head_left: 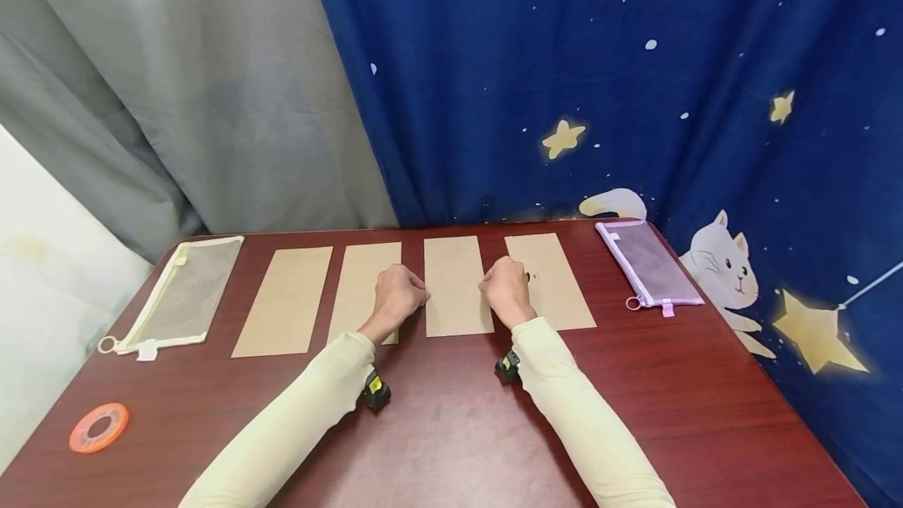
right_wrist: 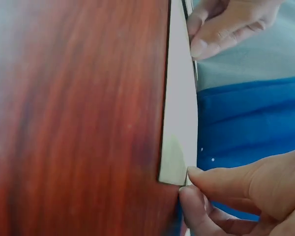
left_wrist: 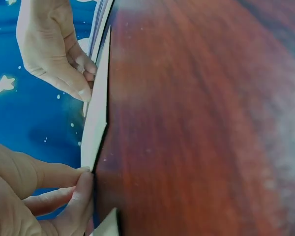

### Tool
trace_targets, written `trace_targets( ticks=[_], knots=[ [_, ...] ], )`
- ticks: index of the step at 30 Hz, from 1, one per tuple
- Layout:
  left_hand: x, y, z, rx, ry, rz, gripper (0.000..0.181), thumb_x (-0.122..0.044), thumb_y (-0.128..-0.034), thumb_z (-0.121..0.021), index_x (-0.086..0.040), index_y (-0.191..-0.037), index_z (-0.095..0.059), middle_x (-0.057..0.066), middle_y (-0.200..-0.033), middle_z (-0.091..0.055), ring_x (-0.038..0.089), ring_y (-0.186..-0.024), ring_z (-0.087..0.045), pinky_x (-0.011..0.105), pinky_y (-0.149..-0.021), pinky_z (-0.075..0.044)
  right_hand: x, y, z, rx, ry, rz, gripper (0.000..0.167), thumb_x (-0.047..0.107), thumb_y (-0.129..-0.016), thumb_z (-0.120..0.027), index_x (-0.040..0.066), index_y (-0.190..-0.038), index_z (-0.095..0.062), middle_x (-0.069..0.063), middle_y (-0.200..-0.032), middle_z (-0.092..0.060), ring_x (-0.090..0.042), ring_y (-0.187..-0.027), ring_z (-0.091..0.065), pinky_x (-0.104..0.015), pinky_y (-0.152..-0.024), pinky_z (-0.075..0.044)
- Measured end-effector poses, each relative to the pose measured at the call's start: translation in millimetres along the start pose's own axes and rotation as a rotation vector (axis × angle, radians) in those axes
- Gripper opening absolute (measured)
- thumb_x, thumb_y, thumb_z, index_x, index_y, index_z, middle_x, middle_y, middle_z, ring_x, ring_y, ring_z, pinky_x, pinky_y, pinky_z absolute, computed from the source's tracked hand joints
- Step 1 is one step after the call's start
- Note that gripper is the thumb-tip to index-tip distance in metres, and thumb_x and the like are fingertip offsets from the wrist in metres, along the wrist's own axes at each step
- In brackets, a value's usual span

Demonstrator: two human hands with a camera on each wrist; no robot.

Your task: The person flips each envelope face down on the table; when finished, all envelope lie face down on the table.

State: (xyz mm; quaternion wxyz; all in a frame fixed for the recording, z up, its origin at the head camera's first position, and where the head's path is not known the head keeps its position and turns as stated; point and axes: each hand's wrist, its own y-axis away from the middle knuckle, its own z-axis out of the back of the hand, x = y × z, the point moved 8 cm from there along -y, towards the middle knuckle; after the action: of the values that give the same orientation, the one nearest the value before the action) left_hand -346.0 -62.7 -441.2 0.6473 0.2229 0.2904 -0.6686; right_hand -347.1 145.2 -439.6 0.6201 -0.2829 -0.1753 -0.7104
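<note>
In the head view a tan kraft paper sheet lies between the two hands, its long sides running away from the person. My left hand pinches its left edge between thumb and forefinger, which the left wrist view shows on the sheet. At the opposite edge my right hand pinches the sheet with thumb and forefinger, seen in the right wrist view. The left hand partly covers a second tan sheet; the right hand overlaps the corner of another, which bears small dark marks.
One more tan sheet lies further left. A cream-edged mesh zip pouch is at the table's left, a purple one at the right. An orange ring-shaped roll sits front left. Curtains hang behind the table.
</note>
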Motion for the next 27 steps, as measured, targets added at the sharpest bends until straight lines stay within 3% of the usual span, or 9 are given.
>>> trace_targets(
  ticks=[5, 9, 10, 13, 15, 17, 20, 24, 27],
  knots=[
    [-10.5, -0.2, -0.9, -0.002, -0.011, -0.018, 0.008, -0.009, -0.0827, -0.076, -0.003, -0.084, -0.08, 0.011, -0.085, -0.078, 0.031, -0.09, -0.071, 0.043, -0.082, -0.059, 0, 2.1, 16, -0.007, -0.026, 0.001, 0.02, 0.016, -0.09, -0.074, -0.002, -0.1, -0.078, -0.018, -0.103, -0.076, -0.033, -0.096, -0.07, -0.043, -0.083, -0.058],
    [-31.2, 7.6, -8.8, 0.041, 0.11, -0.003, 0.023, -0.015, -0.0909, -0.07, -0.003, -0.11, -0.077, 0.013, -0.104, -0.077, 0.027, -0.099, -0.072, 0.041, -0.087, -0.059, -16, -4.2, 46, 0.053, 0.0, 0.056, 0.037, 0.026, -0.095, -0.07, -0.001, -0.121, -0.072, -0.019, -0.117, -0.074, -0.035, -0.113, -0.068, -0.046, -0.095, -0.056],
    [-37.2, 10.2, -14.0, 0.083, 0.18, 0.021, 0.027, -0.016, -0.0926, -0.068, -0.003, -0.116, -0.074, 0.013, -0.11, -0.076, 0.027, -0.102, -0.071, 0.04, -0.089, -0.058, -24, -6.6, 54, 0.079, 0.015, 0.065, 0.039, 0.028, -0.096, -0.068, -0.001, -0.122, -0.071, -0.019, -0.119, -0.073, -0.035, -0.116, -0.067, -0.047, -0.098, -0.054],
    [-57.8, 17.6, -39.8, 0.301, 0.49, 0.14, 0.037, -0.016, -0.0968, -0.064, 0.0, -0.13, -0.065, 0.018, -0.129, -0.067, 0.031, -0.117, -0.066, 0.041, -0.101, -0.055, -52, -14.7, 77, 0.166, 0.032, 0.089, 0.044, 0.027, -0.098, -0.064, -0.005, -0.129, -0.065, -0.023, -0.125, -0.069, -0.038, -0.121, -0.063, -0.048, -0.103, -0.051],
    [-72.1, 21.4, -60.8, 0.445, 0.706, 0.258, 0.042, -0.015, -0.0989, -0.061, 0.003, -0.137, -0.059, 0.023, -0.139, -0.059, 0.035, -0.127, -0.059, 0.041, -0.11, -0.049, -73, -20.4, 89, 0.265, -0.058, 0.055, 0.047, 0.021, -0.1, -0.058, -0.01, -0.136, -0.056, -0.027, -0.131, -0.064, -0.038, -0.12, -0.063, -0.047, -0.104, -0.052],
    [-81.7, 23.8, -80.3, 0.546, 0.868, 0.381, 0.046, -0.015, -0.1007, -0.059, 0.005, -0.141, -0.052, 0.029, -0.145, -0.05, 0.04, -0.135, -0.051, 0.043, -0.118, -0.042, -93, -23.5, 94, 0.36, -0.184, 0.012, 0.048, 0.011, -0.102, -0.052, -0.017, -0.14, -0.047, -0.032, -0.133, -0.06, -0.031, -0.111, -0.065, -0.04, -0.099, -0.055],
    [-90.9, 19.3, -99.6, 0.551, 0.959, 0.482, 0.052, -0.019, -0.1006, -0.06, 0.005, -0.144, -0.044, 0.031, -0.146, -0.043, 0.042, -0.135, -0.048, 0.042, -0.119, -0.04, -117, -27.8, 99, 0.493, -0.369, -0.095, 0.048, -0.001, -0.101, -0.043, -0.023, -0.143, -0.033, -0.035, -0.132, -0.057, -0.017, -0.099, -0.066, -0.028, -0.091, -0.059],
    [-100.6, 12.5, -112.0, 0.475, 0.988, 0.52, 0.064, -0.02, -0.0988, -0.062, 0.001, -0.149, -0.028, 0.031, -0.145, -0.038, 0.042, -0.13, -0.047, 0.044, -0.116, -0.043, -134, -32.7, 103, 0.583, -0.45, -0.192, 0.048, -0.004, -0.101, -0.041, -0.023, -0.143, -0.031, -0.031, -0.128, -0.063, -0.011, -0.094, -0.07, -0.022, -0.087, -0.059],
    [-107.8, 12.5, -119.2, 0.463, 0.974, 0.522, 0.065, -0.018, -0.0991, -0.06, -0.001, -0.151, -0.025, 0.031, -0.146, -0.037, 0.044, -0.131, -0.046, 0.045, -0.116, -0.042, -139, -32.7, 99, 0.613, -0.489, -0.259, 0.045, 0.002, -0.104, -0.045, -0.021, -0.142, -0.036, -0.024, -0.12, -0.069, -0.014, -0.095, -0.072, -0.021, -0.084, -0.059]
  ],
)
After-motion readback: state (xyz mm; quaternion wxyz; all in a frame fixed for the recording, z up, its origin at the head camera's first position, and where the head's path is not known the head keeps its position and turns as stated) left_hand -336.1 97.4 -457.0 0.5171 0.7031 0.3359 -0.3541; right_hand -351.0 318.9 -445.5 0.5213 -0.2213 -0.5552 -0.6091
